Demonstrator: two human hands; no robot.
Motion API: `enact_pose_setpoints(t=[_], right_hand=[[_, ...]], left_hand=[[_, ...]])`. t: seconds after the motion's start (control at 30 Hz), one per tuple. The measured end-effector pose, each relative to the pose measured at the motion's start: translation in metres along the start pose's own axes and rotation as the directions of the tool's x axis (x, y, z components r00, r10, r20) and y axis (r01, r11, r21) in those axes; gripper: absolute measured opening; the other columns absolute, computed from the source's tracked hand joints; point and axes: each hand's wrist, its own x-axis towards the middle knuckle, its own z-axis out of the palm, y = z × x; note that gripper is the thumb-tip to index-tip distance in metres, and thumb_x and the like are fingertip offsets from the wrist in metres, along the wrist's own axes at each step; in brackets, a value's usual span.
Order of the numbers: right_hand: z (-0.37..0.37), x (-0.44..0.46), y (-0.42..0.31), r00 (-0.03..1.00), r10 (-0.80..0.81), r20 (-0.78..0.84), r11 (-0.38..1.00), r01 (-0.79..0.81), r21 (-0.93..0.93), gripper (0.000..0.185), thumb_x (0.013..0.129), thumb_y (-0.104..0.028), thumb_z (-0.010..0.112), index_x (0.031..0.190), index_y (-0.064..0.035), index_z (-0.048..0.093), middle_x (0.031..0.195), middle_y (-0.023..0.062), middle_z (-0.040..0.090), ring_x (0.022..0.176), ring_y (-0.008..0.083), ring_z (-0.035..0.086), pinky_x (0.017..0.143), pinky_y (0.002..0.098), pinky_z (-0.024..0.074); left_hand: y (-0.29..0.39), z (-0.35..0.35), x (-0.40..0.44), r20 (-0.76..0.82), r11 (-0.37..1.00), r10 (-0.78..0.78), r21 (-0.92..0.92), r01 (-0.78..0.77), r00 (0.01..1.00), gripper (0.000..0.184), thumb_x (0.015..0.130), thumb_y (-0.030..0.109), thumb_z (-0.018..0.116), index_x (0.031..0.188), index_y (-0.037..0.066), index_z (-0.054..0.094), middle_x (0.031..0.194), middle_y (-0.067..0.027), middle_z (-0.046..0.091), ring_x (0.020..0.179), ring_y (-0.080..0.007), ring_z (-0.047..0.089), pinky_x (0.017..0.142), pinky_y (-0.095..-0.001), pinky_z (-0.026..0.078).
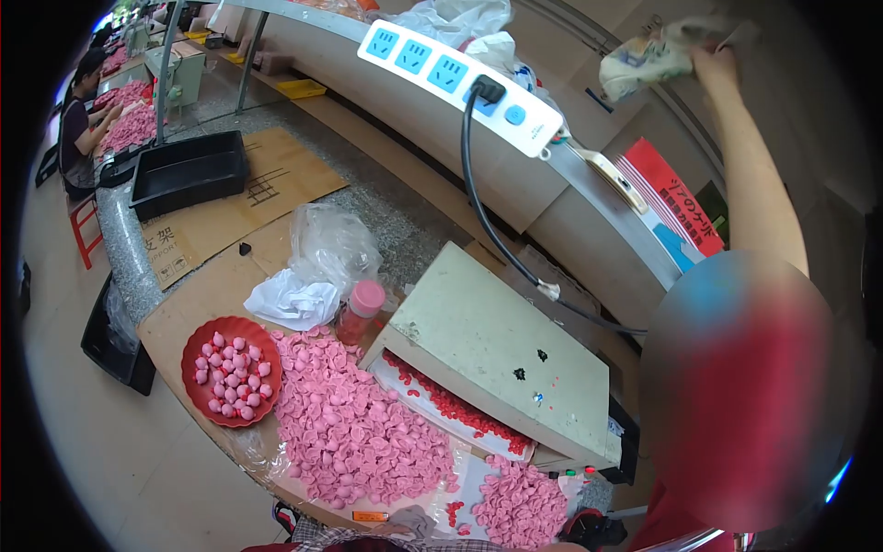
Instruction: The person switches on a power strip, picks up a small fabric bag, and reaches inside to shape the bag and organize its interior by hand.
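Neither my left hand nor my right hand is in view. Pink moulded pieces [354, 428] lie in a wide heap on the table, with a smaller pink pile [520, 504] at its right. On the left, a red scalloped dish [190, 373] holds several round pink pieces with red parts. Small red pieces [460, 416] lie on a white tray under a pale green metal box [501, 336]. An orange lighter-like object [371, 516] rests at the front edge.
Another person's raised arm [759, 175], at right, holds a patterned cloth bag [648, 60]. A power strip [451, 78] and cable [483, 198] hang above. A pink-lidded bottle [359, 313], plastic bag [333, 244] and black tray [189, 175] stand behind. A co-worker [78, 133] sits far left.
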Motion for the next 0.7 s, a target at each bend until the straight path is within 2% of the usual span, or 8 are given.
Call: enact_pose_setpoints(t=[0.07,0.13,0.2,0.27,0.3,0.37,0.47,0.7], right_hand=[[-0.021,0.049,0.039,0.988,-0.143,-0.057,0.964,0.152,0.218,0.043,0.086,-0.019,0.08,0.122,-0.001,0.064,0.112,0.0115,0.072,0.097,0.0209,0.072,0.081,0.0362,0.0578],[-0.075,-0.074,-0.12,0.989,-0.023,-0.148,0.814,0.105,0.572,0.037,0.09,-0.012,0.075,0.122,0.003,0.067,0.117,0.014,0.073,0.104,0.0257,0.068,0.086,0.0373,0.0541],[-0.115,-0.112,-0.153,0.992,-0.018,-0.122,0.713,0.098,0.694,0.026,0.093,-0.006,0.074,0.117,0.0005,0.067,0.107,0.0103,0.072,0.098,0.0228,0.067,0.082,0.0369,0.0538],[-0.143,-0.052,-0.111,0.977,0.175,-0.121,0.458,0.028,0.888,0.024,0.094,-0.008,0.076,0.115,-0.0016,0.066,0.1,0.0096,0.07,0.094,0.0209,0.066,0.079,0.0381,0.0547],[-0.159,-0.054,-0.09,0.995,-0.081,-0.053,0.317,0.076,0.945,0.022,0.094,-0.006,0.076,0.113,-0.0029,0.067,0.099,0.009,0.07,0.09,0.0208,0.066,0.078,0.0385,0.0559],[-0.191,-0.099,-0.078,0.997,-0.073,0.03,0.338,-0.003,0.941,0.021,0.094,-0.007,0.075,0.113,-0.0029,0.066,0.099,0.009,0.07,0.09,0.0205,0.067,0.078,0.0378,0.0562],[-0.224,-0.196,-0.073,0.992,0.004,0.123,0.388,-0.115,0.915,0.021,0.095,-0.008,0.074,0.114,-0.003,0.066,0.099,0.0089,0.071,0.089,0.02,0.067,0.078,0.0368,0.0567],[-0.294,-0.399,-0.077,0.956,0.107,0.274,0.411,-0.294,0.863,0.02,0.097,-0.011,0.07,0.115,-0.0032,0.066,0.098,0.0088,0.072,0.087,0.0188,0.068,0.078,0.0345,0.0579]], left_hand=[[0.0,0.01,-0.014,0.004,1.0,0.019,0.0,-0.019,1.0,0.051,0.091,0.02,0.067,0.139,0.007,0.06,0.137,-0.0152,0.061,0.115,-0.0337,0.064,0.099,-0.044,0.051],[0.001,0.027,-0.033,0.008,0.999,0.029,0.022,-0.029,1.0,0.051,0.091,0.02,0.067,0.139,0.006,0.059,0.137,-0.0157,0.061,0.115,-0.0341,0.064,0.098,-0.0443,0.051],[0.004,0.045,-0.051,-0.004,0.998,0.032,0.047,-0.031,0.999,0.052,0.091,0.02,0.067,0.14,0.006,0.059,0.137,-0.0161,0.061,0.115,-0.0345,0.064,0.098,-0.0445,0.051],[0.015,0.05,-0.059,-0.012,0.997,-0.003,0.075,0.004,1.0,0.052,0.091,0.02,0.067,0.14,0.006,0.058,0.136,-0.0166,0.061,0.114,-0.0349,0.065,0.098,-0.0448,0.051],[0.027,0.043,-0.055,0.001,0.996,-0.052,0.079,0.052,0.999,0.05,0.09,0.02,0.067,0.138,0.005,0.059,0.135,-0.017,0.061,0.115,-0.035,0.064,0.098,-0.045,0.051],[0.046,0.025,-0.04,0.027,0.986,-0.144,0.094,0.141,0.989,0.047,0.09,0.019,0.068,0.135,0.005,0.06,0.133,-0.0179,0.061,0.117,-0.0353,0.063,0.098,-0.0453,0.051],[0.06,0.016,-0.035,-0.022,0.977,-0.12,0.174,0.122,0.992,0.048,0.089,0.013,0.069,0.135,0.005,0.06,0.132,-0.0184,0.061,0.119,-0.0361,0.062,0.099,-0.0462,0.051],[0.092,0.002,-0.024,-0.094,0.974,-0.131,0.172,0.145,0.987,0.046,0.087,0.007,0.068,0.132,0.002,0.061,0.133,-0.0201,0.06,0.12,-0.04,0.061,0.103,-0.0466,0.052]])
